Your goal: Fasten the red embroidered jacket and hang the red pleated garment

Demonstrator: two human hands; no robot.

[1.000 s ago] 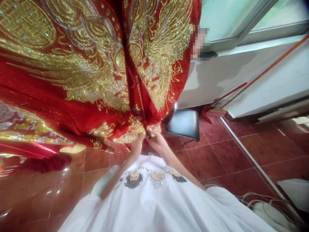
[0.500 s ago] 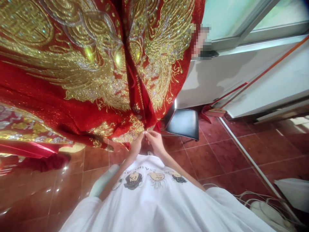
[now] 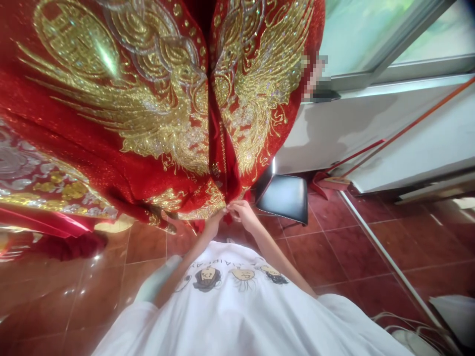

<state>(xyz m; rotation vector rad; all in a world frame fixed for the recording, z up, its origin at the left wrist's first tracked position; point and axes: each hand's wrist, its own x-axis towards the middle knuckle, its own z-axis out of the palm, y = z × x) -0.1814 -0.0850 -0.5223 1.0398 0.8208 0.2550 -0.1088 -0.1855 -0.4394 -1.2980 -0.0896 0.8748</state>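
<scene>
Pinching a red garment (image 3: 174, 113), its top cut off: left hand (image 3: 215, 218) and right hand (image 3: 242, 211), fingertip detail indistinct.

Floor (image 3: 343, 252) is surfaced with glossy reddish-brown tiles, parted by pale joints. Black-seated chair (image 3: 285, 198) is stood on it; beyond, red dustpan (image 3: 319, 186) is set down. White strip (image 3: 389, 260) is laid across tiles. Pale cables (image 3: 408, 320) are strewn at lower right.
</scene>
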